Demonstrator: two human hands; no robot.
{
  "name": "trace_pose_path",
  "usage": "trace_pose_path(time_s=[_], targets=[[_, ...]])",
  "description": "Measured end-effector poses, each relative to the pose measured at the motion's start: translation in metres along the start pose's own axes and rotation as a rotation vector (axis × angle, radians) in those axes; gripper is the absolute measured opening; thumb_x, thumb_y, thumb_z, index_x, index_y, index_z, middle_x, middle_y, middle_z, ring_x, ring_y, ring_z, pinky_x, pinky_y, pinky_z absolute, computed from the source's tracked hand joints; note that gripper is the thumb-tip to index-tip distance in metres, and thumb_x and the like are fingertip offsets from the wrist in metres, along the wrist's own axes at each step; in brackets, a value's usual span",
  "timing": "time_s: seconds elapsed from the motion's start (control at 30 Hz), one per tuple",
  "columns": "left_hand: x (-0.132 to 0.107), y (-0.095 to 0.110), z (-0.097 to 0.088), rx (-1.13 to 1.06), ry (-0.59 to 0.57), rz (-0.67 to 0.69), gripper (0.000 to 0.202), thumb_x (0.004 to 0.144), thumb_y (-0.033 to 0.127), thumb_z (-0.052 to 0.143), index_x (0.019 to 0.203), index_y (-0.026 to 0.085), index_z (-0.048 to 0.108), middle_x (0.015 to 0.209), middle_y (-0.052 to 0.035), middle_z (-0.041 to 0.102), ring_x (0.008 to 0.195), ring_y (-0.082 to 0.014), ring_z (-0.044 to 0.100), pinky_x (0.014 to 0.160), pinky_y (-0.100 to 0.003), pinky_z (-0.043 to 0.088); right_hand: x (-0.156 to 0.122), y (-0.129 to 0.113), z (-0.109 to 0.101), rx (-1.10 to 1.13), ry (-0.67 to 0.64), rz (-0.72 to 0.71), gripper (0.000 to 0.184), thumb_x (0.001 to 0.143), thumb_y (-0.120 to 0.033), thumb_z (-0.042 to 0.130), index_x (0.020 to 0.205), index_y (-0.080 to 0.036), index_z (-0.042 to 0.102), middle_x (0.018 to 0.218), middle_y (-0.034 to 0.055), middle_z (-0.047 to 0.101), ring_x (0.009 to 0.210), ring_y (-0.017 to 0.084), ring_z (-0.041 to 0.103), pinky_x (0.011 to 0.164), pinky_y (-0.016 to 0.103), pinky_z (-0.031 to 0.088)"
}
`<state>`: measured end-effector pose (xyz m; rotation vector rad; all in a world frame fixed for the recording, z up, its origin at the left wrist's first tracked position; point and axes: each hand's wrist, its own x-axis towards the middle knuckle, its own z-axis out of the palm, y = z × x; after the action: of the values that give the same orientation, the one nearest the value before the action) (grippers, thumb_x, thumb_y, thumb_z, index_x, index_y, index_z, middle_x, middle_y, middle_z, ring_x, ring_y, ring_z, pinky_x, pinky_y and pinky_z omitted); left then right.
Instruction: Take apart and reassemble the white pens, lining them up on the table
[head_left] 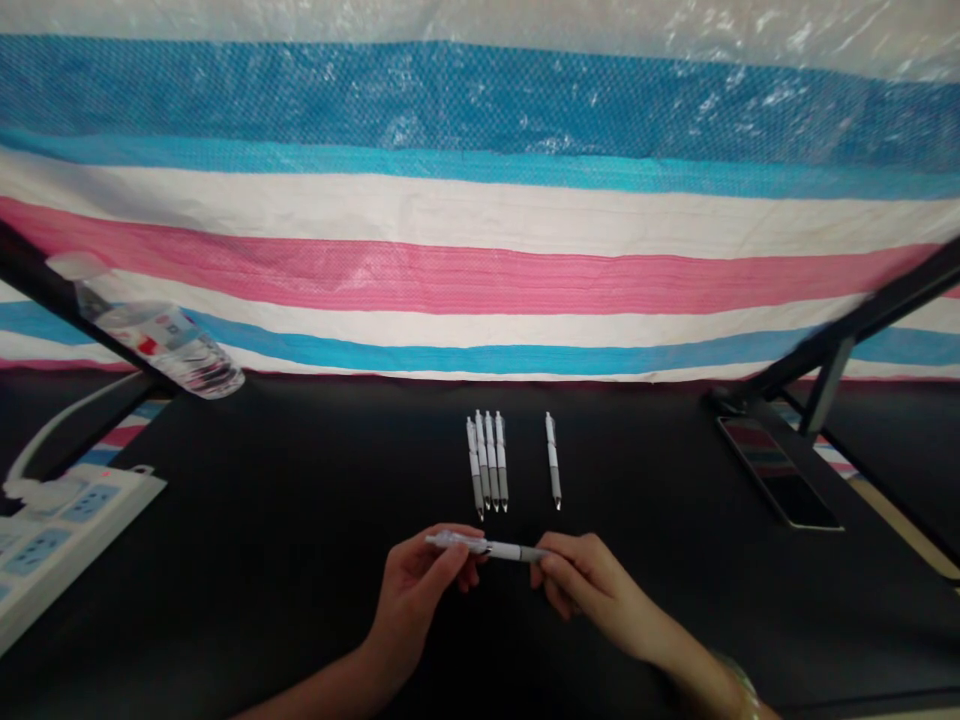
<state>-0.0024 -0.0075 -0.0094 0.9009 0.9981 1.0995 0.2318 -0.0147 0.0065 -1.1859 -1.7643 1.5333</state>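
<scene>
Head cam: left hand [412,600] and right hand [592,590], grips clamped on a light, stiff retractable pen [510,550], easiest held mid-barrel.

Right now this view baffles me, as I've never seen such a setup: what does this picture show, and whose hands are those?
There is no machine here. This one picture comes from a camera worn on a person's head, looking forward and down. The person's left hand and right hand together hold a white pen. On the black surface lie four pens side by side, with one more pen apart. A power strip and a phone lie to the sides; a striped tarp hangs behind.
</scene>
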Motion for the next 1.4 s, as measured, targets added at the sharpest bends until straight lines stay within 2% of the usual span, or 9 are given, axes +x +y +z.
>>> trace_pose_path(time_s=[0.27,0.37,0.53,0.63,0.8,0.93,1.07,1.2,1.4], targets=[[0.001,0.001,0.001,0.022,0.012,-0.024,0.029,0.083,0.042,0.073,0.086,0.014,0.081,0.069,-0.0066,0.072,0.058,-0.0141,0.059,0.053,-0.023,0.046,-0.002,0.011,0.004,-0.456,0.247,-0.363,0.022,0.104,-0.029,0.046,0.111,-0.020,0.065,0.086,0.0050,0.071,0.072,0.016,0.066,0.067,0.025,0.046],[-0.001,0.002,0.000,-0.009,0.026,-0.011,0.029,0.082,0.042,0.074,0.087,0.014,0.080,0.070,-0.0069,0.072,0.059,-0.0145,0.060,0.054,-0.023,0.046,-0.003,0.005,0.003,-0.411,0.239,-0.277,0.023,0.101,-0.034,0.052,0.114,-0.021,0.065,0.074,0.0000,0.067,0.059,0.014,0.060,0.060,0.024,0.043],[-0.002,0.002,0.001,-0.036,0.033,-0.012,0.028,0.081,0.040,0.075,0.087,0.013,0.081,0.071,-0.0080,0.073,0.061,-0.0160,0.061,0.056,-0.025,0.047,-0.003,-0.007,0.001,-0.264,0.155,-0.107,0.035,0.105,-0.040,0.040,0.080,-0.020,0.055,0.062,-0.0036,0.051,0.055,0.012,0.048,0.055,0.024,0.034],[-0.002,0.004,0.003,-0.051,0.047,-0.010,0.029,0.080,0.040,0.075,0.088,0.013,0.081,0.070,-0.0086,0.073,0.059,-0.0169,0.061,0.055,-0.026,0.046,-0.003,-0.009,0.001,-0.170,0.197,-0.075,0.026,0.099,-0.046,0.052,0.091,-0.021,0.053,0.063,-0.0056,0.048,0.054,0.012,0.043,0.052,0.024,0.031],[-0.002,0.008,0.004,-0.076,0.066,-0.017,0.028,0.078,0.039,0.077,0.085,0.012,0.081,0.069,-0.0091,0.073,0.059,-0.0172,0.061,0.054,-0.027,0.046,-0.002,-0.009,0.000,-0.139,0.137,-0.051,0.050,0.105,-0.050,0.034,0.070,-0.020,0.053,0.061,-0.0014,0.052,0.056,0.012,0.047,0.055,0.025,0.034],[-0.002,0.008,0.004,-0.078,0.072,-0.022,0.027,0.077,0.038,0.078,0.084,0.012,0.082,0.068,-0.0089,0.073,0.059,-0.0166,0.061,0.054,-0.026,0.046,-0.003,-0.006,0.000,-0.086,0.198,-0.053,0.037,0.100,-0.054,0.049,0.085,-0.021,0.054,0.066,-0.0027,0.053,0.057,0.012,0.046,0.054,0.024,0.034],[-0.001,0.009,0.004,-0.086,0.068,-0.023,0.026,0.077,0.038,0.078,0.084,0.013,0.082,0.067,-0.0087,0.073,0.058,-0.0161,0.060,0.054,-0.026,0.046,-0.003,-0.003,0.000,-0.078,0.160,-0.021,0.052,0.105,-0.051,0.035,0.070,-0.019,0.054,0.060,-0.0015,0.052,0.052,0.011,0.046,0.051,0.024,0.033],[-0.001,0.010,0.005,-0.095,0.086,-0.021,0.026,0.076,0.038,0.078,0.084,0.013,0.082,0.067,-0.0087,0.073,0.058,-0.0161,0.060,0.054,-0.026,0.045,-0.002,-0.003,0.000,-0.038,0.217,-0.038,0.036,0.099,-0.054,0.051,0.086,-0.020,0.053,0.065,-0.0032,0.052,0.056,0.012,0.045,0.052,0.024,0.033],[0.000,0.012,0.006,-0.099,0.081,-0.028,0.026,0.075,0.037,0.079,0.084,0.013,0.082,0.067,-0.0088,0.072,0.057,-0.0165,0.060,0.053,-0.026,0.045,-0.002,-0.002,0.001,0.010,0.225,-0.018,0.038,0.102,-0.052,0.047,0.081,-0.020,0.053,0.063,-0.0034,0.050,0.055,0.011,0.044,0.052,0.024,0.032]])
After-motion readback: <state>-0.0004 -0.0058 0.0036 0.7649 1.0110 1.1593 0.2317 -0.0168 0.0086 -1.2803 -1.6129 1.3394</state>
